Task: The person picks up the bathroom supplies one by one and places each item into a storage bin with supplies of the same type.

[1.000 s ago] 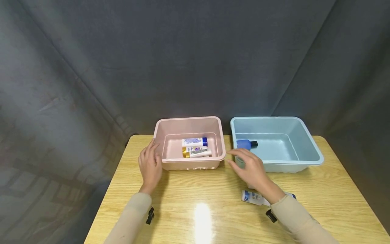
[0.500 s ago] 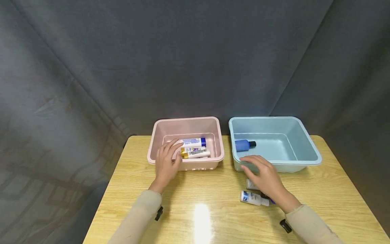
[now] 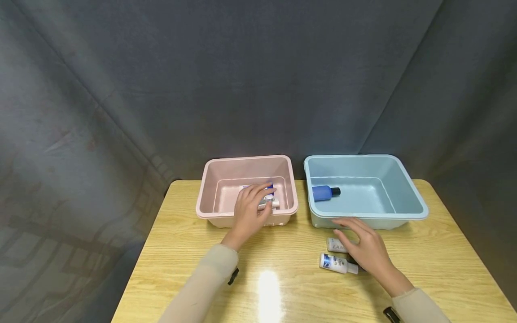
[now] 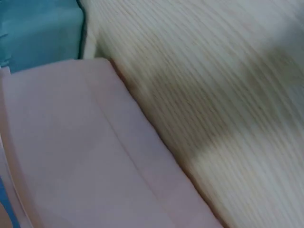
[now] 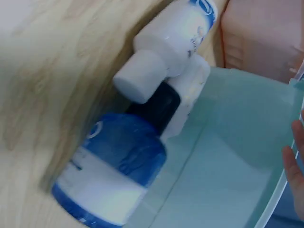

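Observation:
My left hand (image 3: pixel 248 213) reaches over the front rim of the pink bin (image 3: pixel 205 188), fingers apart from the thumb. It is above a white tube with a blue cap (image 3: pixel 271 188) and a white bottle (image 3: pixel 276 203), partly covering both. My right hand (image 3: pixel 369 249) is held before the blue bin (image 3: pixel 367 216), fingers relaxed, nothing between them. Below it lie a white bottle with a blue label (image 3: pixel 334 263) and a second white bottle (image 3: pixel 336 245). The right wrist view also shows a blue bottle with a black cap (image 5: pixel 111 166) there, mostly hidden by the hand in the head view.
Inside the blue bin, at its left, lies another blue bottle with a black cap (image 3: pixel 323 193). Both bins stand side by side near the back edge of the wooden table (image 3: pixel 177 251). A dark grey curtain (image 3: pixel 258 80) hangs behind.
My left hand has moved from the pink bin's left side rightward over the things in it. My right hand has drawn back rightward from between the bins, uncovering the white bottles.

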A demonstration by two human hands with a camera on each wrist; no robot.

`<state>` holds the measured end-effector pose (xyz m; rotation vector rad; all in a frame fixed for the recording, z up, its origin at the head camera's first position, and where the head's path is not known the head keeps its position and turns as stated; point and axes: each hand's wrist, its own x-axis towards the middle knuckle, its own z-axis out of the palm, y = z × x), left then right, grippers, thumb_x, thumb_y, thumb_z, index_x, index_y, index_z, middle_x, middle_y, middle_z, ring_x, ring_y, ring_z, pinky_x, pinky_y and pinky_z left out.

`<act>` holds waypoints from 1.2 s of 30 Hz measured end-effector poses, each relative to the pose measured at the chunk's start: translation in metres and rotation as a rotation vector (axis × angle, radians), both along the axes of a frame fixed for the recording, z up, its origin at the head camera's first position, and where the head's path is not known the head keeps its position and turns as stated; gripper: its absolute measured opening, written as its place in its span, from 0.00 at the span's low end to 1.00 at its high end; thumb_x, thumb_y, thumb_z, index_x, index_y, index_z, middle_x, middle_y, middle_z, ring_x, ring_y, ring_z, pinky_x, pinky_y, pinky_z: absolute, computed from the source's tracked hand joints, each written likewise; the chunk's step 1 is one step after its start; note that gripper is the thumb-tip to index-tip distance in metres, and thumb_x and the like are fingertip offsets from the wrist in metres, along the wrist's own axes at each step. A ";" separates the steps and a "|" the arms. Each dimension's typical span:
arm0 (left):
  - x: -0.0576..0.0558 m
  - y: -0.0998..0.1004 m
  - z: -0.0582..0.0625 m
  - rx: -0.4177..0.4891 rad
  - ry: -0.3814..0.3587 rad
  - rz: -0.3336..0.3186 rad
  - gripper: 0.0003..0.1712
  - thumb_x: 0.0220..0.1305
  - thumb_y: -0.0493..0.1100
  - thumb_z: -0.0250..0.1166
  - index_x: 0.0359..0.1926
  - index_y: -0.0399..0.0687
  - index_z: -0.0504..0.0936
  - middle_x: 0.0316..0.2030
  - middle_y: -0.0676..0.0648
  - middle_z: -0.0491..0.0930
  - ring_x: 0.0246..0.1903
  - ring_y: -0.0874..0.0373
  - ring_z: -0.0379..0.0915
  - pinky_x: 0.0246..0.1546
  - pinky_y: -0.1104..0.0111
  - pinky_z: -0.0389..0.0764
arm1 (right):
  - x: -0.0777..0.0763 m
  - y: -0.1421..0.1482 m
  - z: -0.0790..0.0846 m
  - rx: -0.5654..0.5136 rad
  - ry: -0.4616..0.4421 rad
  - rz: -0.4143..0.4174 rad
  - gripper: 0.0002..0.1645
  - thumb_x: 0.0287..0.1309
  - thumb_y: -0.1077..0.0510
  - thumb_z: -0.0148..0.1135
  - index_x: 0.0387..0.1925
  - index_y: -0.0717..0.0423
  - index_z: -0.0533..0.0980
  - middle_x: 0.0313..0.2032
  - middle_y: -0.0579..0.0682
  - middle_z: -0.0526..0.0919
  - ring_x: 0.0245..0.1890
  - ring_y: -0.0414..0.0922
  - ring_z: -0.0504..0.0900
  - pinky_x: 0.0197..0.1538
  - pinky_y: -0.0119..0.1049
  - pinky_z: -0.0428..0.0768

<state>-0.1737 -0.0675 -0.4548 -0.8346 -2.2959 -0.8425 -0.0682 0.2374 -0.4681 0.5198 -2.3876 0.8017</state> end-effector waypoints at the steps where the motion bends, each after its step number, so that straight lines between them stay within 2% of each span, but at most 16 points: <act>1: 0.000 0.003 0.001 -0.009 0.005 -0.010 0.19 0.62 0.43 0.61 0.54 0.51 0.83 0.58 0.49 0.79 0.57 0.49 0.72 0.62 0.57 0.66 | 0.001 0.002 -0.001 0.000 -0.008 -0.005 0.26 0.41 0.68 0.76 0.46 0.53 0.83 0.44 0.48 0.86 0.44 0.47 0.83 0.52 0.17 0.72; 5: -0.002 0.016 0.008 -0.074 0.041 -0.062 0.18 0.61 0.44 0.63 0.53 0.52 0.83 0.58 0.50 0.79 0.58 0.50 0.72 0.62 0.59 0.67 | 0.006 0.010 -0.003 -0.002 -0.014 -0.022 0.26 0.41 0.69 0.76 0.46 0.53 0.84 0.43 0.48 0.86 0.45 0.46 0.82 0.53 0.15 0.69; 9: -0.004 0.030 0.015 -0.154 0.046 -0.129 0.19 0.60 0.43 0.64 0.54 0.53 0.83 0.59 0.52 0.78 0.61 0.54 0.69 0.64 0.62 0.66 | 0.011 0.017 -0.005 0.011 -0.007 -0.051 0.27 0.38 0.70 0.77 0.45 0.54 0.84 0.41 0.48 0.86 0.43 0.45 0.82 0.51 0.15 0.70; 14: -0.005 0.044 0.022 -0.242 0.008 -0.167 0.21 0.63 0.48 0.64 0.57 0.54 0.81 0.62 0.52 0.76 0.63 0.56 0.67 0.68 0.64 0.60 | 0.016 0.024 -0.007 0.036 -0.003 -0.088 0.25 0.38 0.70 0.77 0.44 0.54 0.84 0.38 0.48 0.85 0.39 0.44 0.82 0.43 0.25 0.76; 17: -0.006 0.050 0.023 -0.283 -0.051 -0.187 0.24 0.63 0.49 0.66 0.61 0.55 0.79 0.64 0.51 0.73 0.65 0.54 0.65 0.70 0.62 0.56 | 0.019 0.026 -0.009 0.036 -0.003 -0.099 0.25 0.38 0.70 0.77 0.43 0.55 0.84 0.37 0.48 0.85 0.37 0.45 0.82 0.41 0.28 0.77; 22: -0.006 0.061 0.020 -0.371 -0.155 -0.191 0.28 0.67 0.54 0.63 0.66 0.60 0.74 0.70 0.55 0.67 0.70 0.57 0.58 0.73 0.61 0.48 | 0.025 0.028 -0.013 0.033 -0.016 -0.118 0.26 0.36 0.72 0.77 0.44 0.56 0.84 0.36 0.48 0.85 0.36 0.47 0.82 0.40 0.25 0.77; 28: -0.007 0.074 0.012 -0.434 -0.215 -0.191 0.30 0.68 0.60 0.60 0.68 0.63 0.72 0.71 0.56 0.64 0.71 0.58 0.54 0.73 0.59 0.50 | 0.033 0.033 -0.020 0.028 -0.067 -0.149 0.28 0.38 0.72 0.77 0.45 0.54 0.84 0.38 0.47 0.85 0.36 0.46 0.81 0.37 0.27 0.77; 36: -0.014 0.082 0.007 -0.467 -0.261 -0.171 0.33 0.68 0.64 0.58 0.70 0.63 0.69 0.72 0.55 0.62 0.71 0.55 0.56 0.73 0.56 0.50 | 0.039 0.035 -0.024 0.026 -0.102 -0.186 0.25 0.39 0.69 0.77 0.44 0.54 0.84 0.38 0.46 0.85 0.35 0.46 0.81 0.38 0.23 0.75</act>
